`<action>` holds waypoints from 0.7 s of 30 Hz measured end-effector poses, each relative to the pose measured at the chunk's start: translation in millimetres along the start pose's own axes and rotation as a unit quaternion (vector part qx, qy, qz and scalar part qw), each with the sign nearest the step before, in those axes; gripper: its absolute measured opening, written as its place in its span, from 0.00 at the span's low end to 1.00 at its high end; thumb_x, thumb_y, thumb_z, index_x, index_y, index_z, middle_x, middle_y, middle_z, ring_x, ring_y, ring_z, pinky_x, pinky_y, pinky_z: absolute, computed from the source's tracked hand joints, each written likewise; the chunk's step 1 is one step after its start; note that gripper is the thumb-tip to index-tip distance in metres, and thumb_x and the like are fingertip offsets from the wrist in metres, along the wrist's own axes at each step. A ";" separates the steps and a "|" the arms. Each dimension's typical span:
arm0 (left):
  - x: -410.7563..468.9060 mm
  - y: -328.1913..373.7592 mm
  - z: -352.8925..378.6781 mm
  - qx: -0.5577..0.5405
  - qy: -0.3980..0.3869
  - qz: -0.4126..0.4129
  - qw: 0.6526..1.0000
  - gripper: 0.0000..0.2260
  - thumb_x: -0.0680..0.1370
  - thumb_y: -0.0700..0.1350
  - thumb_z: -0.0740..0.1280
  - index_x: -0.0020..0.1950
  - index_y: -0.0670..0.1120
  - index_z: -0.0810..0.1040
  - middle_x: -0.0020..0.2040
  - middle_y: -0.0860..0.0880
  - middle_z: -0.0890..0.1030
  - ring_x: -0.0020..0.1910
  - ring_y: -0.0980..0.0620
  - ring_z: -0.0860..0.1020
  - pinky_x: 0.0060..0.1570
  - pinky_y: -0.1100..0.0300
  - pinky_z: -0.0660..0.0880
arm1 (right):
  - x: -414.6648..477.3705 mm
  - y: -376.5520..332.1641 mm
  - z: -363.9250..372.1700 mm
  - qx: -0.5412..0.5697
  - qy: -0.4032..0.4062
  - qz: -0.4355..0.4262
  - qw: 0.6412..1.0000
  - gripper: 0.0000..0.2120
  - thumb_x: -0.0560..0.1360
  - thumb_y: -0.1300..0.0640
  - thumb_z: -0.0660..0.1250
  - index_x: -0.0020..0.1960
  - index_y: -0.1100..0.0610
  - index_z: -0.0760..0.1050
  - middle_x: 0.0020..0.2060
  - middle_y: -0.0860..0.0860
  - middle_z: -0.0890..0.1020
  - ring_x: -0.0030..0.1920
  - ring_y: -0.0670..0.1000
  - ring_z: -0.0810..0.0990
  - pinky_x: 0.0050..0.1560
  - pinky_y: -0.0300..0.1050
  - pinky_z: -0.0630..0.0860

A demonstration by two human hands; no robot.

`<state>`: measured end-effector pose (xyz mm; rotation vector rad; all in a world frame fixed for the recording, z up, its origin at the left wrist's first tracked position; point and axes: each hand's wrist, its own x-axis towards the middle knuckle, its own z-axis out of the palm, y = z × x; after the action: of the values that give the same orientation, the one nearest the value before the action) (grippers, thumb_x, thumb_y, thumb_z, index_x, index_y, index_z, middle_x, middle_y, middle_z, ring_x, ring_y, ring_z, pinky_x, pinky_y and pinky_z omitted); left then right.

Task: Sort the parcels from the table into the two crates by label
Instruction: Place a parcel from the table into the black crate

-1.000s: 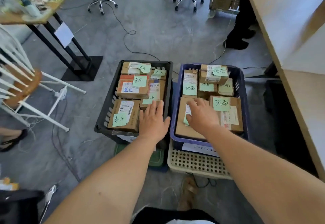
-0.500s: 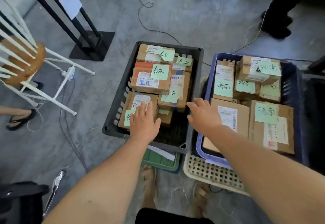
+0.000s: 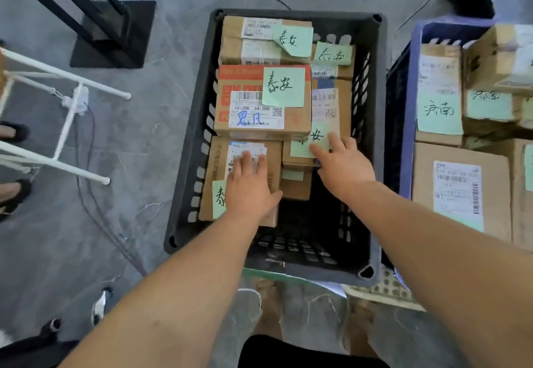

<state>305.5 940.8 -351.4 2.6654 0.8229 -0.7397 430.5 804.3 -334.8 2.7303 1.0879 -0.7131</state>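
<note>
Head view: my left fingers (image 3: 246,162) lie flat and straight on the white label of a brown parcel (image 3: 215,165). They rest on it and do not curl round it. My right fingers (image 3: 320,151) are straight too, and they touch a green note (image 3: 302,148) on the next parcel (image 3: 297,161), just beside the first one. Both parcels sit in the black crate (image 3: 199,125), in its near half. More parcels with green notes fill the far half of that crate. The blue crate (image 3: 406,113) stands just beside it on my right, with its own parcels inside. Grey floor (image 3: 138,142) lies around the crates.
</note>
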 end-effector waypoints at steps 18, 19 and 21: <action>32.4 -25.6 -74.3 0.029 0.154 0.062 0.986 0.27 0.82 0.56 0.56 0.79 0.54 0.51 0.78 0.43 0.50 0.77 0.43 0.47 0.75 0.47 0.49 | 38.0 -32.3 -61.5 0.103 0.034 -0.017 0.994 0.31 0.76 0.65 0.56 0.76 0.50 0.54 0.69 0.53 0.64 0.63 0.57 0.69 0.57 0.50 0.74; 35.4 -27.2 -75.0 0.024 0.152 0.060 0.986 0.26 0.82 0.55 0.55 0.79 0.54 0.51 0.79 0.43 0.50 0.77 0.43 0.47 0.76 0.48 0.49 | 40.5 -33.7 -61.1 0.098 0.035 -0.016 0.994 0.31 0.76 0.66 0.56 0.76 0.50 0.55 0.68 0.52 0.65 0.62 0.56 0.69 0.56 0.49 0.73; 39.4 -32.4 -74.8 0.023 0.162 0.066 0.984 0.26 0.82 0.55 0.55 0.79 0.53 0.53 0.78 0.43 0.53 0.77 0.43 0.49 0.75 0.49 0.51 | 43.7 -35.4 -62.3 0.099 0.040 0.000 0.994 0.29 0.76 0.67 0.56 0.75 0.50 0.58 0.67 0.52 0.66 0.62 0.56 0.69 0.54 0.47 0.72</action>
<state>344.1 1013.1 -312.9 2.8927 0.6978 -0.2983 458.0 874.6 -298.0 2.9500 1.0862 -0.7551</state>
